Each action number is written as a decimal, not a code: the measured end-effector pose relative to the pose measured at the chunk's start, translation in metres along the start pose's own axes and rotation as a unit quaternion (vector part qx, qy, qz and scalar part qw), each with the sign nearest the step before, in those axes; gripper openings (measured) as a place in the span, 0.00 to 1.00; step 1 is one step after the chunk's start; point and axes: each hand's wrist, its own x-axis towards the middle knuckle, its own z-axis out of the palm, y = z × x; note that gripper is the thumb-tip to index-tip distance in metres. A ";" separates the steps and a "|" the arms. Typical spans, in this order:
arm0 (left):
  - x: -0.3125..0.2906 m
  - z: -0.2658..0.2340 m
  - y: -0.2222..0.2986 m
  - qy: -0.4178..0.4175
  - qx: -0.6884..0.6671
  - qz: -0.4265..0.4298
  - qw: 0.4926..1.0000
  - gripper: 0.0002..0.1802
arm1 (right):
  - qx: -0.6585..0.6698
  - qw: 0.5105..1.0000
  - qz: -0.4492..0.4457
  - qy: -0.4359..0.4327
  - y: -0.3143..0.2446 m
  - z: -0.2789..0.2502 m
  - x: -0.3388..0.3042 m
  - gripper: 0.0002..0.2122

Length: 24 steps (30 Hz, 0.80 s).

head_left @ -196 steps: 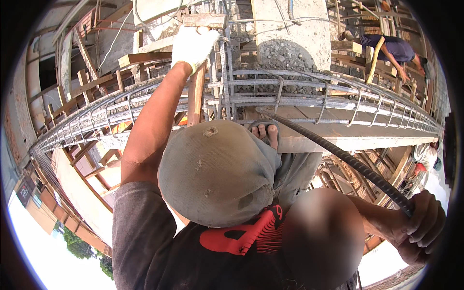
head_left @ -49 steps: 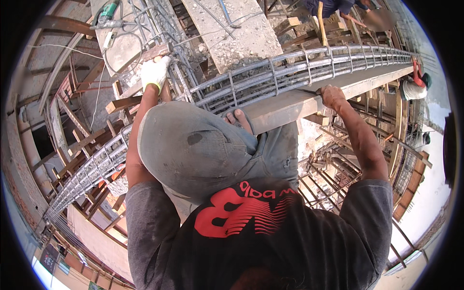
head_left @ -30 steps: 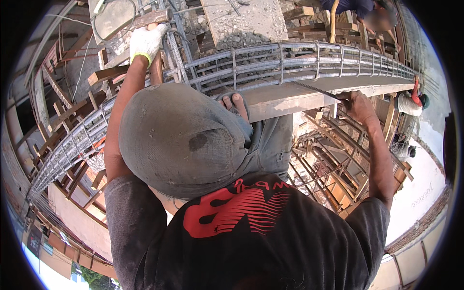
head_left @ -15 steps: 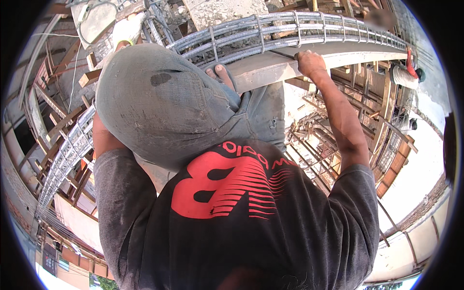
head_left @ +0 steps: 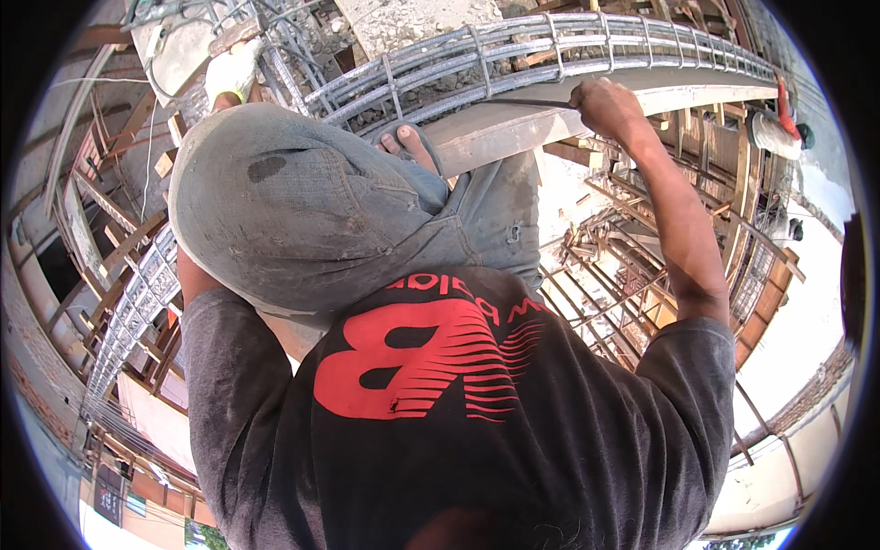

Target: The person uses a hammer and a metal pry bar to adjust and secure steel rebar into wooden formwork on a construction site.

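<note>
My right hand (head_left: 609, 108) is closed around the end of a thin dark metal rod (head_left: 532, 102). The rod runs left over the wooden formwork board (head_left: 504, 137), close to the lower bars of the rebar cage (head_left: 481, 64). Beyond my raised knee, my left hand (head_left: 231, 75) wears a white glove with a yellowish cuff. It looks curled just below a short brownish bar (head_left: 235, 37); what lies inside its fingers is hidden. My sandalled foot (head_left: 412, 145) rests beside the cage and the board.
Rubble and a concrete slab (head_left: 412, 23) lie beyond the cage. Below on the right are timber props (head_left: 623, 284) and a deep drop. Another rebar cage (head_left: 128, 307) stretches along the left. A person (head_left: 777, 137) stands at the far right.
My right hand has shifted right and slightly up, with more of the rod showing to its left. The view has shifted slightly; my left hand stays by the brownish bar.
</note>
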 end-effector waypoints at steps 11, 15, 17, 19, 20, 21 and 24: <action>0.007 -0.006 -0.001 -0.010 0.012 0.001 1.000 0.32 | -0.022 0.998 0.055 -0.014 0.010 0.031 0.035 0.13; -0.002 -0.010 0.003 -0.010 0.034 0.016 0.999 0.32 | -0.037 0.999 0.016 -0.025 -0.011 0.030 0.026 0.12; -0.001 -0.011 0.002 0.001 0.031 0.004 1.000 0.31 | -0.008 1.000 0.006 0.008 -0.008 0.037 0.026 0.12; 0.001 -0.009 0.003 0.006 0.019 -0.005 1.000 0.31 | 0.003 0.999 0.010 0.033 -0.003 0.040 0.027 0.11; 0.001 -0.010 0.001 0.007 0.010 -0.010 1.000 0.31 | 0.016 1.000 0.012 0.003 0.004 0.037 0.032 0.11; 0.001 -0.011 0.000 0.007 0.002 -0.014 1.000 0.31 | 0.030 0.999 0.014 -0.027 0.014 0.025 0.041 0.12; 0.005 -0.008 -0.008 -0.003 -0.025 0.013 1.000 0.30 | 0.108 0.993 -0.047 -0.022 0.062 0.013 0.058 0.12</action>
